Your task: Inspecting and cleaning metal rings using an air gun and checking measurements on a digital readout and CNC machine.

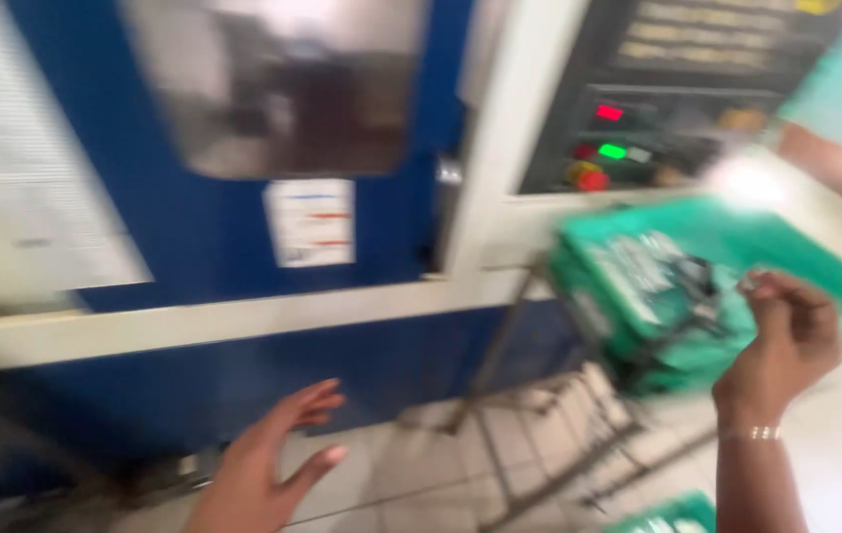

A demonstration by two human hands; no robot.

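The picture is blurred by motion. My left hand (268,464) hangs low at the bottom centre, fingers spread and empty, in front of the blue machine door (204,237). My right hand (786,341) is raised at the right, fingers curled in, with a bracelet on the wrist. It hovers just beside a green crate (638,286) that rests on a metal frame stand (549,434). Whether its fingers pinch something small is too blurred to tell. Small dark and shiny parts lie in the crate.
A big blue and white machine with a window (283,79) fills the left. Its control panel (658,118) with red and green lights sits upper right. Another person's arm (835,168) reaches in at the far right. A second green crate (672,515) shows at the bottom.
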